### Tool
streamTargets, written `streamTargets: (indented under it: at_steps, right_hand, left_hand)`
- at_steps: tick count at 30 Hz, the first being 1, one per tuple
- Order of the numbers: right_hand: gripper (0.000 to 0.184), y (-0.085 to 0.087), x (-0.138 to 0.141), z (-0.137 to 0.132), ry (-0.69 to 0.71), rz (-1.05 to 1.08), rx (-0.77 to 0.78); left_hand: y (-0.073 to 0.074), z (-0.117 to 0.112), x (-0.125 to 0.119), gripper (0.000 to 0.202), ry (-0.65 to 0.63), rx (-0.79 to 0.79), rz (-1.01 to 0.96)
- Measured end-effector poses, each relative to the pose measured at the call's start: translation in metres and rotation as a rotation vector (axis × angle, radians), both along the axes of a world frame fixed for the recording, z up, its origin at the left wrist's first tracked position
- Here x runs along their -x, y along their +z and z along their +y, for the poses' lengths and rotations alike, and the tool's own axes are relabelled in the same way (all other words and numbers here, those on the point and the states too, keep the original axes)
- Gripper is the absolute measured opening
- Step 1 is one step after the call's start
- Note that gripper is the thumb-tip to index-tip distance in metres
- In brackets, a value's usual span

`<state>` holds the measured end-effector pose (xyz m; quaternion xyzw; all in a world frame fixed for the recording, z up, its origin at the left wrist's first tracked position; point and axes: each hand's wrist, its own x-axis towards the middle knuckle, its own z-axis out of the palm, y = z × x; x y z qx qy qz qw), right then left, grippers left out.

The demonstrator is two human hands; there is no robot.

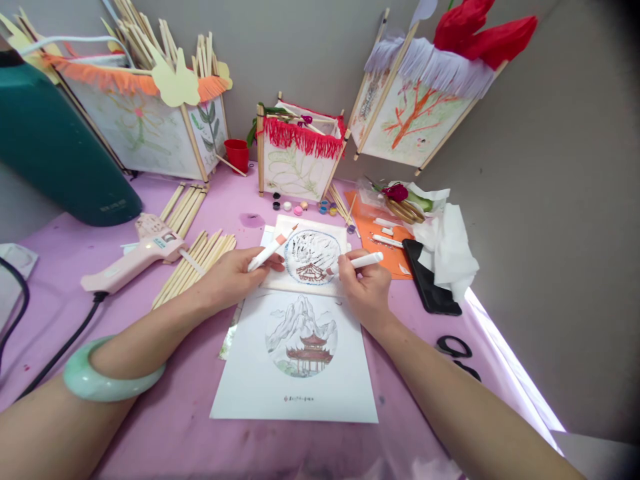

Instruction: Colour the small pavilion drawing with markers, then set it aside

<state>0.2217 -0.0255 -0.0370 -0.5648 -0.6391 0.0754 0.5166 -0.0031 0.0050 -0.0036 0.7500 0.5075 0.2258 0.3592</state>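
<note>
My left hand (235,275) is closed round a white marker (265,255) with an orange-brown band and a pointed brown tip facing up and away. Its fingers rest at the left edge of a white drawing panel (325,230). On that panel a blue-ringed circle holds black mountain strokes and a brown pavilion (311,272). In my right hand (366,287) is a second white marker (367,260), its brown tip at the pavilion's right side. Below the panel lies a printed sheet (250,393) with a round picture of mountains and a pavilion.
Paper lanterns (295,170) stand along the wall. A pink glue gun (130,263) and wooden sticks (195,267) lie left, near a green bottle (55,147). To the right are scissors (404,211), a black phone (430,280) and crumpled tissue (453,247). Small paint pots (298,210) sit behind the panel.
</note>
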Motion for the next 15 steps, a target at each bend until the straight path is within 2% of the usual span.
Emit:
streamTargets:
  at_steps: [15]
  right_hand:
    - [0.019, -0.0008, 0.0009, -0.0002, 0.049, 0.033, 0.012]
  left_hand:
    - [-0.0010, 0.0006, -0.0003, 0.028, 0.002, 0.009, -0.010]
